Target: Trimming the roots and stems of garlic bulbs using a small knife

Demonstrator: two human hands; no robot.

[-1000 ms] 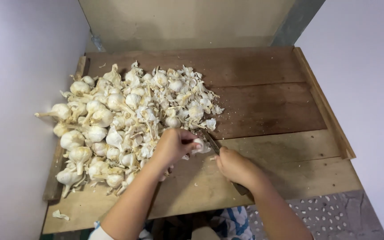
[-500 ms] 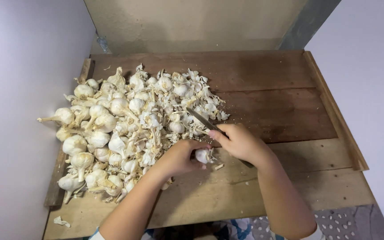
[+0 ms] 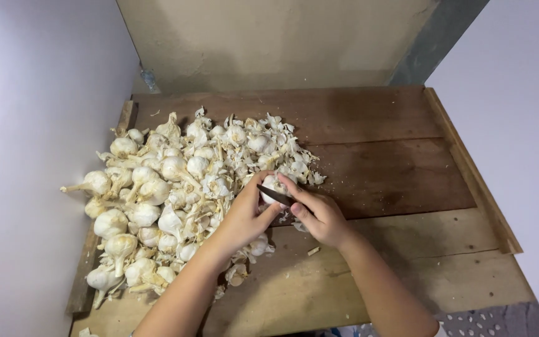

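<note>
Garlic bulb (image 3: 272,185) mostly hidden in gripping left hand (image 3: 244,215), right hand (image 3: 320,215) clasping knife (image 3: 274,195), handle concealed.

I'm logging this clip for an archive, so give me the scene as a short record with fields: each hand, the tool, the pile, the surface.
left hand: holds a garlic bulb at the pile's edge
right hand: grips a small knife, blade against that bulb
pile: garlic bulbs and loose skins, heaped on the left half
surface: wooden board table, dark planks behind, paler planks in front
surroundings: pale walls on both sides
</note>
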